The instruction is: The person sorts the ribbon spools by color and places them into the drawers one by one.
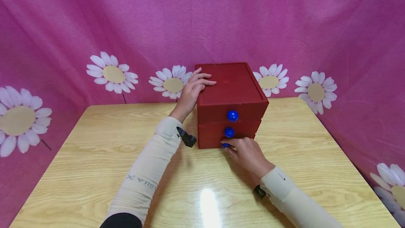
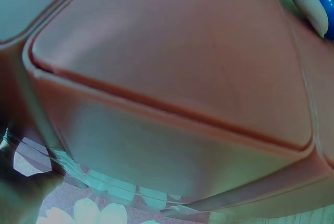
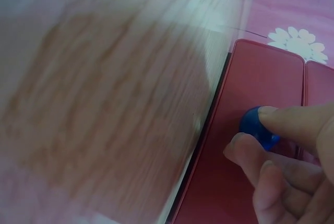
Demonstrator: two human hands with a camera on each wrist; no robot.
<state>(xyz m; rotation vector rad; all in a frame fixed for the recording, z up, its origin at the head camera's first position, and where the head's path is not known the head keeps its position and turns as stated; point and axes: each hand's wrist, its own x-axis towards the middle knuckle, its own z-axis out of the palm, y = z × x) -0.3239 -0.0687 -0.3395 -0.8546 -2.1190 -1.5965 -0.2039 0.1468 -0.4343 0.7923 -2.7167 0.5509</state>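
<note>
A red box of drawers [image 1: 231,83] stands on the table, with three round blue knobs down its front. My left hand [image 1: 192,90] rests on its top left edge, fingers spread over the lid and nearly straight. Low on the front, my right hand [image 1: 250,154] pinches the bottom blue knob [image 1: 225,145] between thumb and fingers. That same knob [image 3: 252,122] shows partly covered by fingertips in the right wrist view. Above it are the middle knob [image 1: 229,132] and the top knob [image 1: 232,116]. The drawers look closed.
The wooden table [image 1: 126,150] spreads out on both sides of the box and in front of it. A pink cloth [image 1: 221,17] with white daisies hangs behind and at the sides, close to the back of the box.
</note>
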